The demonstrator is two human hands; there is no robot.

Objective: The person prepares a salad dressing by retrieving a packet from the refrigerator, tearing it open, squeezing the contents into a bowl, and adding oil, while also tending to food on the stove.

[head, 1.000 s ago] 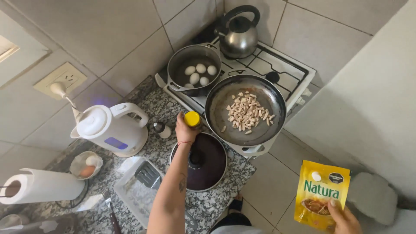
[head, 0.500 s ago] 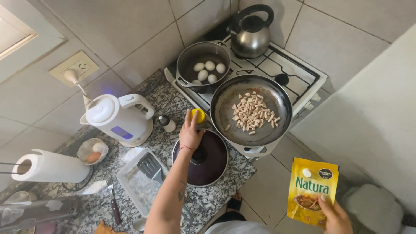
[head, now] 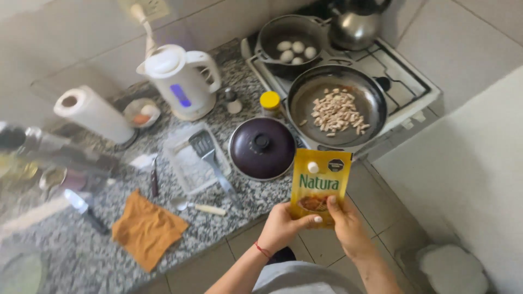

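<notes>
I have both hands on the yellow pouch (head: 320,185), upright just off the counter edge (head: 229,231): my left hand (head: 283,226) grips its lower left corner, my right hand (head: 346,226) its lower right. Beyond it, the dark lid (head: 262,147) and frying pan (head: 336,104) sit near that edge. Bare floor (head: 338,253) lies beneath my hands.

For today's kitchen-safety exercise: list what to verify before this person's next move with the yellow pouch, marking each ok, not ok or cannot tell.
1. Both hands on sauce pouch: left hand, right hand in a firm grip: ok.
2. Pouch cap shut: cannot tell.
3. Frying pan sits level on stove: ok.
4. Burner lit: cannot tell.
5. Dark pot lid closed: ok.
6. Yellow-capped jar upright beside pan: ok.
</notes>
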